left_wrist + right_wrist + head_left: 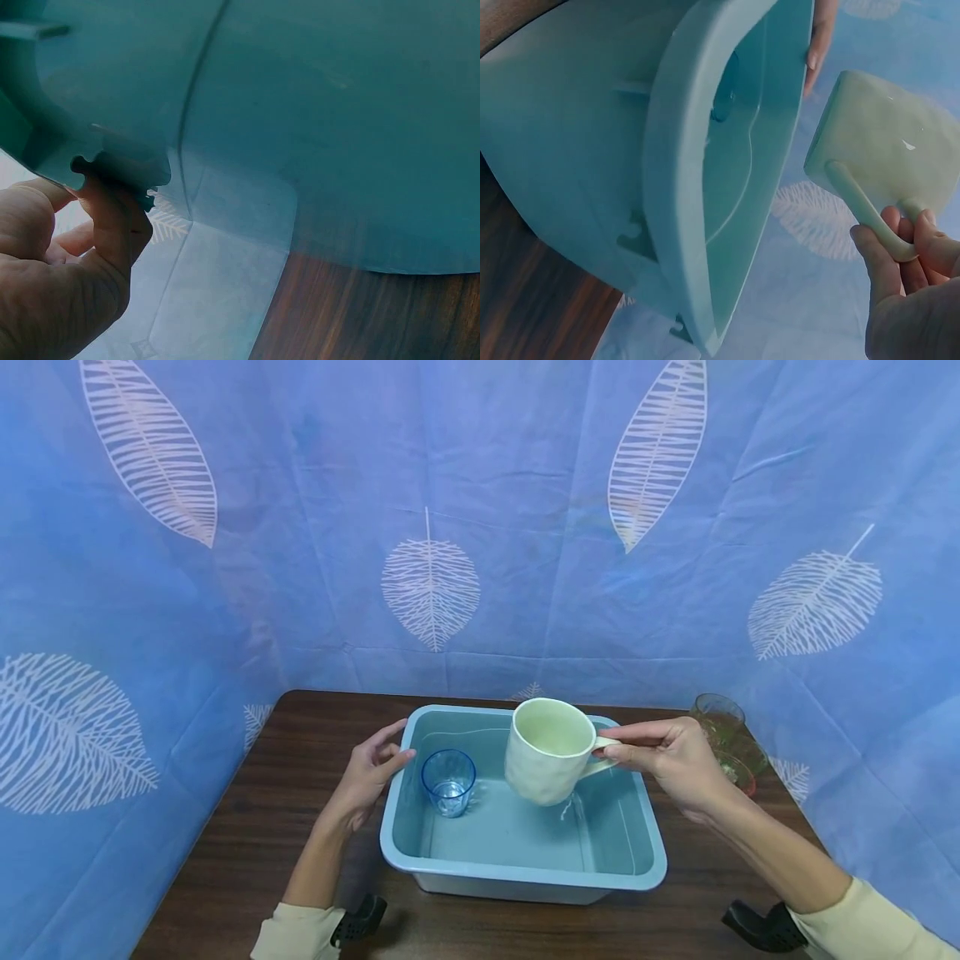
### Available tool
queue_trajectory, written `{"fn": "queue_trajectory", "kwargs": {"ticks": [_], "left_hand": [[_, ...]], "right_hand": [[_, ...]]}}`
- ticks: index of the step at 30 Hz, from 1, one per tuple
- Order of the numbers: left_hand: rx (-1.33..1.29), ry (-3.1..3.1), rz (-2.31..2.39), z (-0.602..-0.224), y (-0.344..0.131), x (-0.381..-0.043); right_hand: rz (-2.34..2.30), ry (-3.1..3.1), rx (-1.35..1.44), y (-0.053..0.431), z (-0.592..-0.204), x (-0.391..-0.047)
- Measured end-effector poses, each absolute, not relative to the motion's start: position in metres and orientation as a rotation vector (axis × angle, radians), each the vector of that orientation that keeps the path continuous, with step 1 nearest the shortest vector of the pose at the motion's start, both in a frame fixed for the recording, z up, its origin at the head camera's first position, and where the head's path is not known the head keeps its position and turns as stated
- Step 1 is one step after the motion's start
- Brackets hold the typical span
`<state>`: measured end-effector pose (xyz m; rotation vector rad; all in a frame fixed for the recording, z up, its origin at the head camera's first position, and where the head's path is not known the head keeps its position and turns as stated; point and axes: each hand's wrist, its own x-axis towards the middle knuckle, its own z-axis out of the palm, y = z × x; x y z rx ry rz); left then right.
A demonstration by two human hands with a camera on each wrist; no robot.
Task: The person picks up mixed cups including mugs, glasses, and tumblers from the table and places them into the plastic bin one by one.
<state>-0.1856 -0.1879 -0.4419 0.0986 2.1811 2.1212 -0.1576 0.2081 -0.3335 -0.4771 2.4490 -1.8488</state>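
Note:
My right hand pinches the handle of a pale green mug, which hangs tilted over a blue-green plastic basin. In the right wrist view the thumb and fingers close round the mug's handle. My left hand holds the basin's left rim, its thumb on top; the left wrist view shows the fingers curled up under the rim. Inside the basin, near its left wall, stands a clear blue drinking glass in shallow water.
Behind my right hand, at the table's right edge, stand a clear brownish glass and a red-rimmed glass, partly hidden. The dark wooden table ends at a blue leaf-printed cloth at the back and sides.

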Motion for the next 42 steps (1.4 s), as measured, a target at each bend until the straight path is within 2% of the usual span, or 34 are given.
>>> {"fn": "queue_trajectory", "kwargs": {"ticks": [42], "left_hand": [[0.071, 2.191, 2.122, -0.441, -0.186, -0.187]], "right_hand": [[-1.684, 2.242, -0.517, 0.154, -0.346, -0.174]]}}
